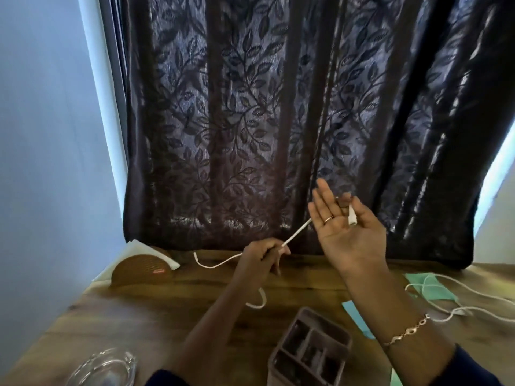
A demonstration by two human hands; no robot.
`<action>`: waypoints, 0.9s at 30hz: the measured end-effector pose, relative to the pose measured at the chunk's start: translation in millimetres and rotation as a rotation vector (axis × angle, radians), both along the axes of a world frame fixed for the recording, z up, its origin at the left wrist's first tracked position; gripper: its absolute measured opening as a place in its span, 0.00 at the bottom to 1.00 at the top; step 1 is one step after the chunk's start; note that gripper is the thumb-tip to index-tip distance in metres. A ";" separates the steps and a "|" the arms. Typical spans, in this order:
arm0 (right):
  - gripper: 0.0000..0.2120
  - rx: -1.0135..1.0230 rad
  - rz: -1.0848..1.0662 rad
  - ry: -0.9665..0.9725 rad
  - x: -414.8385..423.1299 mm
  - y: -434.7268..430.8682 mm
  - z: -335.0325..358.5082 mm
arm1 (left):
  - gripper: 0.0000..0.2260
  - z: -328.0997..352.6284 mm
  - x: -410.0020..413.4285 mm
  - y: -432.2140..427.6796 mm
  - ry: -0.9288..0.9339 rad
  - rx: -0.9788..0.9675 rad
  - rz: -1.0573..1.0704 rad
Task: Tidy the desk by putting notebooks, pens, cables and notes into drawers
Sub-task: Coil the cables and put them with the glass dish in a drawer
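Above the desk (145,316), a thin white cable (297,232) stretches straight

my desk (156,310) is wood with heavy grain, pretty matt. the curtain (237,121) is dark cloth, and its woven leaf pattern has a bit of sheen. the cable (295,232) is smooth white plastic. the organizer (309,349) is matt brown plastic and the dish (103,366) is clear glossy glass. my bracelet (407,331) and ring (328,219) are shiny gold-coloured metal. the green notes (429,288) look like plain matt paper.
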State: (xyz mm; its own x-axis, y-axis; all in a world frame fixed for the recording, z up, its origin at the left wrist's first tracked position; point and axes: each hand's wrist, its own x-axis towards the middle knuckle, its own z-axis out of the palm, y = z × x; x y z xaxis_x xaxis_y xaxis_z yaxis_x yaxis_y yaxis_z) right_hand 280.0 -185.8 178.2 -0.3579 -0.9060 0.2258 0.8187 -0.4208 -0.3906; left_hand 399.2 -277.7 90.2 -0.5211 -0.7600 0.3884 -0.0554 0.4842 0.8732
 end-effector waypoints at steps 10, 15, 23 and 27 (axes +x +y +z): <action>0.14 -0.081 -1.083 1.983 -71.6 2.3 -20.4 | 0.09 54.7 -12.3 38.2 -0.224 -0.464 0.102; 0.15 0.061 -0.791 2.073 -71.4 30.7 -36.2 | 0.13 73.4 -15.9 44.9 -0.186 -0.725 0.102; 0.12 -0.133 0.376 0.683 -46.9 75.8 -33.3 | 0.12 70.8 -24.3 64.5 -0.006 -0.536 0.002; 0.21 -0.238 0.108 0.337 -43.2 86.2 -6.5 | 0.09 42.4 -26.5 72.5 -0.022 -0.412 0.048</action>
State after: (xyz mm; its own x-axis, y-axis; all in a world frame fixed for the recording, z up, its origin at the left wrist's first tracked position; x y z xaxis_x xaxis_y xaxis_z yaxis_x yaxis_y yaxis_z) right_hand 236.8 -99.6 171.7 -0.1348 -0.8429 0.5210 0.7062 -0.4505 -0.5462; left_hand 372.6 -205.2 132.5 -0.5005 -0.5668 0.6544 -0.1032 0.7896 0.6049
